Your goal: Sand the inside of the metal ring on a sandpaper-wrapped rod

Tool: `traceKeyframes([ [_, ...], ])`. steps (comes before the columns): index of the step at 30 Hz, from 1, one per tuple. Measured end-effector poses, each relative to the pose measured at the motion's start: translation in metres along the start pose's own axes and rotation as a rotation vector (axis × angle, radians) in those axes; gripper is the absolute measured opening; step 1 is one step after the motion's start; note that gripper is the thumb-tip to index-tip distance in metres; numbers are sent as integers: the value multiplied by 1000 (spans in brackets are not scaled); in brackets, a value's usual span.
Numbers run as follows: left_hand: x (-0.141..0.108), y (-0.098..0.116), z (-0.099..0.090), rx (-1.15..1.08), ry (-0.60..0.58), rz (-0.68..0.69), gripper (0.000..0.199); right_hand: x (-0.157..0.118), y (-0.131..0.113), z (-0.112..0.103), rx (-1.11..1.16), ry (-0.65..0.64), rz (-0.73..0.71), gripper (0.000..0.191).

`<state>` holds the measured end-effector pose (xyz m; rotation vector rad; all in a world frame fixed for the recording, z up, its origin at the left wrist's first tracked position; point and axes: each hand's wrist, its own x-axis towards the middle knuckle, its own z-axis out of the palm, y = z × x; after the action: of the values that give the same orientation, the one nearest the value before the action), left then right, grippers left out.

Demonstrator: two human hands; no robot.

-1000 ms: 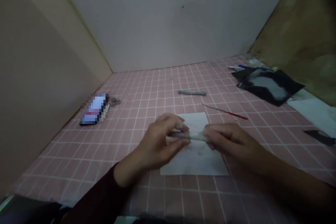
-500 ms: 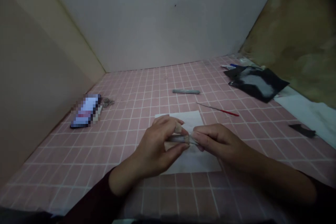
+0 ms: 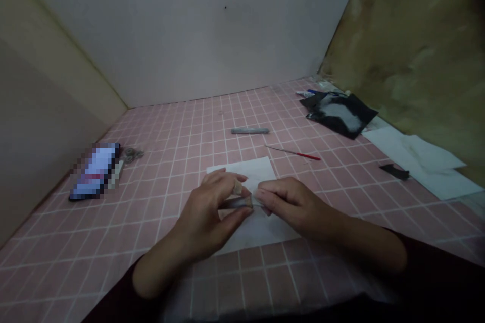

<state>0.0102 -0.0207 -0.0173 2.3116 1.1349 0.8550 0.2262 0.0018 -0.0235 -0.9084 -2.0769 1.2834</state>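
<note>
Over a white sheet of paper (image 3: 261, 234), my left hand (image 3: 204, 212) is closed on a slim grey rod (image 3: 235, 203), thumb below and fingers above. A beige wrap circles one of its fingers. My right hand (image 3: 299, 204) pinches a small whitish piece (image 3: 258, 195) against the rod's right end. What this piece is I cannot make out, as the fingers cover most of it. Another grey rod (image 3: 250, 131) lies farther back on the pink checked cloth. Right of the paper's far edge lies a thin tool with a red handle (image 3: 308, 156).
A phone (image 3: 96, 169), blurred out, lies at the left near a small grey coiled item (image 3: 132, 154). Toward the back right are a black sheet with pale powder (image 3: 341, 113), white papers (image 3: 428, 169) and a dark scrap (image 3: 394, 171). Walls border the cloth (image 3: 170, 176).
The view has turned slightly right, so everything sits farther left in the picture. Both hands keep their hold at the rod's end, with the right fingers slightly closer to the left ones.
</note>
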Motion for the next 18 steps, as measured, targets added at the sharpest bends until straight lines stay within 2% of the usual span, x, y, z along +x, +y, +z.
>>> traceKeyframes([
  [2, 0, 0, -1, 43, 0, 12, 15, 1, 2, 0, 15, -7, -9, 38],
  [5, 0, -3, -6, 95, 78, 17, 17, 2, 2, -5, 49, 45, -22, 38],
  [7, 0, -2, -6, 75, 90, 24, 16, 3, 1, -5, 44, 58, -19, 37],
  [11, 0, 2, -2, 40, 7, 16, 13, 3, 2, -1, 36, -12, -27, 37],
  [15, 0, 0, -6, 155, 81, -2, 18, 2, 4, -4, 56, 63, -45, 37],
  [18, 0, -3, -4, 139, 34, -17, 17, 1, 2, -3, 55, 51, -25, 34],
])
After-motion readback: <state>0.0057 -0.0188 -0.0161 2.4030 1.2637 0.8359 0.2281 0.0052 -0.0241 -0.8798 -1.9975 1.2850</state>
